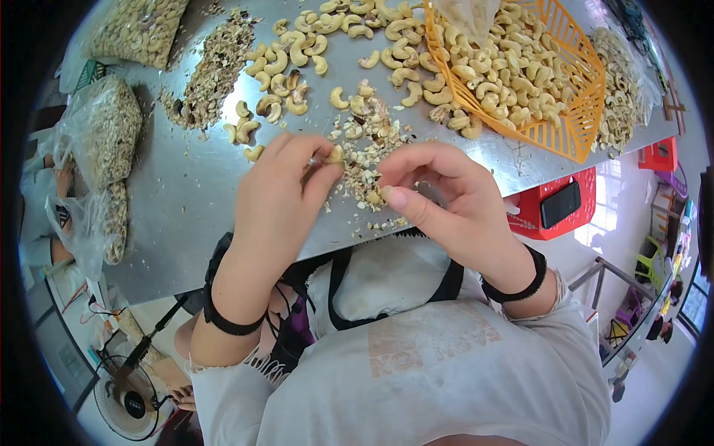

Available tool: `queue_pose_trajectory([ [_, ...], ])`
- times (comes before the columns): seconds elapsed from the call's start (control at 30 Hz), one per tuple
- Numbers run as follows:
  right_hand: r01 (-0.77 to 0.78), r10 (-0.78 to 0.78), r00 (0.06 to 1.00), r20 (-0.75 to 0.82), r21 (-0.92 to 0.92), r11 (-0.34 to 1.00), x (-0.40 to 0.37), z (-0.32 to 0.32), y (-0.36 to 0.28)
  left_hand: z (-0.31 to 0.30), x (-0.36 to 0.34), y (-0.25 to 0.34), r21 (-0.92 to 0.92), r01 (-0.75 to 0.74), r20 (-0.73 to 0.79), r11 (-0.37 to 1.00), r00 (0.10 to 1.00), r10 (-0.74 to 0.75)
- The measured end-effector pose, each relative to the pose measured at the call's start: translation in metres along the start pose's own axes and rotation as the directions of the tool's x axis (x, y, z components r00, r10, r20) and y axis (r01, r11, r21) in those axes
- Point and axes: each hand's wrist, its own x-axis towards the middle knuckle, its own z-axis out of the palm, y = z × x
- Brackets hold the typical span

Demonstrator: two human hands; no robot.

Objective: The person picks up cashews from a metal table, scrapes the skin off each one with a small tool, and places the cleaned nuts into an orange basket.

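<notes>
My left hand is closed, pinching a pale cashew between thumb and fingertips just above the metal table. My right hand is a short way to the right, its fingers curled and the thumb bent toward them. Anything between those fingertips is too small to make out. Beneath and between both hands lies a pile of broken cashew bits and skin flakes. Loose whole cashews are scattered beyond the hands, a few with dark brown skin patches.
An orange plastic basket full of cashews stands at the far right. A heap of skins lies at the far left, near filled plastic bags. A phone rests on a red stool. Another person's arm shows at left.
</notes>
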Motion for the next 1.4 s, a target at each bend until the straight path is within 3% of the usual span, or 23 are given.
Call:
queue_pose_trajectory([
  [0.13, -0.126, 0.13, 0.991, -0.009, 0.204, 0.971, -0.002, 0.008, -0.001, -0.007, -0.008, 0.023, -0.156, 0.031, 0.065, 0.987, 0.998, -0.021],
  [0.2, -0.177, 0.18, 0.984, 0.015, 0.273, 0.945, -0.002, 0.009, -0.002, -0.005, -0.012, 0.026, -0.147, -0.133, -0.036, 0.98, 0.991, 0.129],
  [0.23, -0.215, 0.214, 0.976, 0.038, 0.311, 0.926, -0.001, 0.008, -0.004, -0.005, -0.012, 0.026, -0.148, -0.132, -0.036, 0.98, 0.991, 0.128],
  [0.3, -0.253, 0.247, 0.967, 0.061, 0.346, 0.903, 0.0, 0.005, -0.009, -0.005, -0.014, 0.026, -0.162, -0.273, -0.071, 0.948, 0.962, 0.264],
  [0.37, -0.441, 0.368, 0.897, 0.246, 0.443, 0.781, 0.001, 0.002, -0.014, -0.004, -0.013, 0.028, -0.181, -0.309, -0.073, 0.934, 0.951, 0.301],
  [0.4, -0.441, 0.369, 0.897, 0.243, 0.443, 0.78, 0.001, 0.001, -0.013, -0.004, -0.012, 0.029, -0.201, -0.345, -0.074, 0.917, 0.939, 0.337],
  [0.5, -0.448, 0.361, 0.894, 0.266, 0.516, 0.73, 0.0, 0.0, -0.011, -0.01, -0.016, 0.034, -0.292, -0.23, 0.025, 0.928, 0.969, 0.247],
  [0.63, -0.326, 0.273, 0.945, 0.179, 0.523, 0.788, -0.001, -0.001, -0.011, -0.016, -0.016, 0.041, -0.387, -0.205, 0.069, 0.899, 0.966, 0.25],
  [0.7, -0.282, 0.243, 0.959, 0.144, 0.511, 0.812, -0.003, -0.001, -0.01, -0.015, -0.021, 0.039, -0.579, -0.016, 0.125, 0.815, 0.986, 0.108],
  [0.93, -0.13, 0.111, 0.991, 0.073, 0.374, 0.918, -0.004, 0.0, -0.011, -0.02, -0.022, 0.033, -0.549, -0.009, 0.154, 0.836, 0.982, 0.111],
  [1.03, -0.083, 0.072, 0.996, 0.046, 0.299, 0.951, -0.005, 0.0, -0.011, -0.02, -0.02, 0.033, -0.446, -0.013, 0.123, 0.895, 0.989, 0.076],
  [1.1, -0.058, 0.052, 0.998, 0.03, 0.26, 0.964, -0.005, 0.001, -0.01, -0.02, -0.017, 0.031, -0.302, -0.176, 0.044, 0.937, 0.979, 0.198],
  [1.23, -0.005, 0.004, 1.0, 0.003, 0.193, 0.981, -0.005, 0.001, -0.009, -0.024, -0.015, 0.03, -0.236, -0.284, 0.112, 0.929, 0.942, 0.316],
  [1.33, 0.008, -0.005, 1.0, -0.02, 0.155, 0.988, -0.005, 0.001, -0.009, -0.023, -0.018, 0.038, -0.295, -0.203, 0.119, 0.934, 0.962, 0.247],
  [1.4, 0.012, -0.007, 0.999, -0.034, 0.148, 0.989, -0.006, 0.002, -0.008, -0.023, -0.022, 0.039, -0.499, 0.073, 0.228, 0.863, 0.972, 0.05],
])
